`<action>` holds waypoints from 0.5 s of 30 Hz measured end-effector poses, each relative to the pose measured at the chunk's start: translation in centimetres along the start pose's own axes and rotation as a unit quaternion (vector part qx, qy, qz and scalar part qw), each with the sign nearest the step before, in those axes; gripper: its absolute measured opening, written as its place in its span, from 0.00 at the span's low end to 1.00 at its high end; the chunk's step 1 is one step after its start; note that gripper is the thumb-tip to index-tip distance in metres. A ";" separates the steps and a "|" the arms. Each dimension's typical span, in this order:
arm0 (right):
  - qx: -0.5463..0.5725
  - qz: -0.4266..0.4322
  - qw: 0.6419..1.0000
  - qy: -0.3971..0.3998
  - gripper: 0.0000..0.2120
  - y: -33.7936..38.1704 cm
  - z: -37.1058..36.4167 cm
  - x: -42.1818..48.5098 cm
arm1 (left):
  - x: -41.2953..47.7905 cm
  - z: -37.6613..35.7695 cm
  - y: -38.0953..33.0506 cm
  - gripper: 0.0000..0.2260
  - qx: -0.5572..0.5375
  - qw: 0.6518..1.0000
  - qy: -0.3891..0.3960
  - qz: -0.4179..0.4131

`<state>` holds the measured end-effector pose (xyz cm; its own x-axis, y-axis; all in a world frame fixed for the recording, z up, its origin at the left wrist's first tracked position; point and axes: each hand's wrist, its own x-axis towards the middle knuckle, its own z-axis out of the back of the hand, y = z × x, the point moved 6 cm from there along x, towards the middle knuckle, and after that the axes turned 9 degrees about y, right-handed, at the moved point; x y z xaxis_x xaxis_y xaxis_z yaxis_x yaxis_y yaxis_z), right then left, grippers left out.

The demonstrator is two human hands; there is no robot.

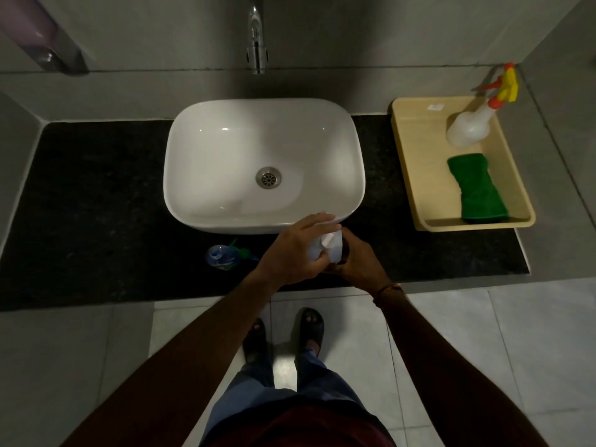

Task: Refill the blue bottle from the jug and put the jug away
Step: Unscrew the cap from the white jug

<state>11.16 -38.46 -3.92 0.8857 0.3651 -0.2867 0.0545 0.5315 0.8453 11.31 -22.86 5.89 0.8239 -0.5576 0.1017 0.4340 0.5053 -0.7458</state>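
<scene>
A small blue bottle (221, 256) with green parts beside its neck stands on the black counter (96, 221), just in front of the white basin (264, 166). To its right both my hands meet on a white jug (327, 245). My left hand (295, 250) covers its top and left side with the fingers curled over it. My right hand (361, 261) grips it from the right and below. Most of the jug is hidden by my hands, and whether its cap is on cannot be told.
A beige tray (416, 175) at the counter's right end holds a white spray bottle (471, 129) with a red-and-yellow trigger and a green cloth (477, 191). A chrome tap (256, 37) hangs over the basin. A soap dispenser (42, 37) is on the wall at top left.
</scene>
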 end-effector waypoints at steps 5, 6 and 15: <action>-0.007 -0.019 1.000 0.009 0.38 -0.6 0.0 0.2 | 0.0 0.0 -0.3 0.15 0.026 0.999 -0.017 -0.023; -0.004 -0.015 1.000 0.008 0.37 -0.4 0.0 0.1 | 0.1 0.2 -0.2 0.16 0.025 0.999 -0.023 -0.013; -0.012 -0.005 1.000 0.004 0.38 -0.2 0.0 0.0 | 0.7 0.0 -0.5 0.17 0.025 0.999 0.031 -0.032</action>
<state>11.13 -38.57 -4.10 0.8810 0.3664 -0.2993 0.0527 0.5527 0.8317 11.69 -23.54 6.31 0.7702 -0.6288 0.1071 0.5045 0.4978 -0.7055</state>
